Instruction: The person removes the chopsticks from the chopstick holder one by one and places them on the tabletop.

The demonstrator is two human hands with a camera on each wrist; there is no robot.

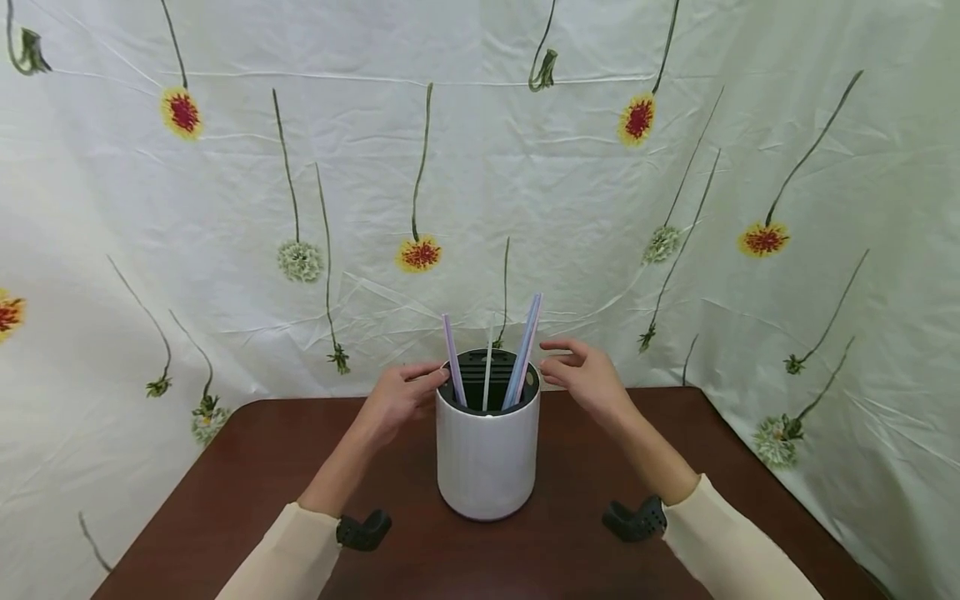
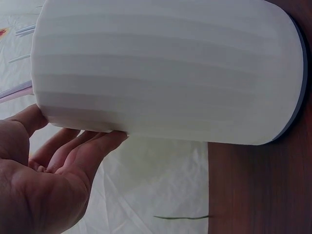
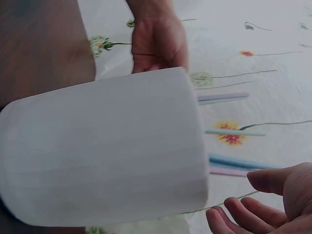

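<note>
White cylindrical container with a black slotted top [image 1: 487, 467]: upright on the dark reddish-brown table [image 1: 300, 467], between both hands; cut off along one side in the left wrist view.
Slim pastel-coloured sticks [image 1: 526, 350]: leaning inside, lower ends hidden.
Left hand [image 1: 397, 398]: thumb at the rim, fingertips against the side, loosely extended, not clasping; lower fingers hard to make out from the head view.
Right hand [image 1: 588, 382]: just beside the rim, fingers relaxed, parted from the thumb, empty; cut off in the right wrist view.
Forearms [image 1: 341, 475]: angled inward from cream sleeves [image 1: 288, 554].

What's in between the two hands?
A white pot with straws in it stands between the left hand and right hand, as the head view shows.
</note>
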